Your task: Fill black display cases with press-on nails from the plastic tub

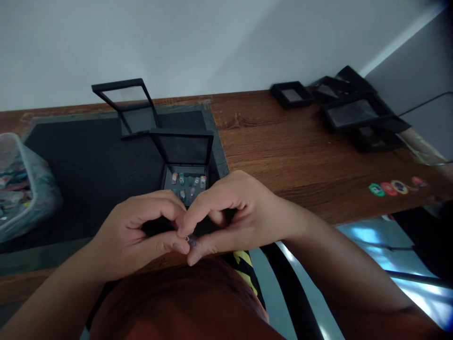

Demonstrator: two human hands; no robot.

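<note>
Close to my body, a small dark press-on nail (191, 241) with a pale spot is pinched between my two hands. My left hand (138, 231) has thumb and forefinger closed at its left side. The thumb and forefinger of my right hand (240, 212) close on it from the right, partly hiding it. Just beyond my fingers stands a black display box (184, 169) with its clear-windowed lid raised. Several decorated press-on nails (181, 178) lie in it on a grey bed; my hands cover its front part.
Behind that box is another black windowed case (136, 120) with its lid up, on a dark mat (88, 160). A translucent tub (38, 189) of small packets stands at the left. Black frames (354, 113) are piled at the back right, near several round coloured stickers (389, 189).
</note>
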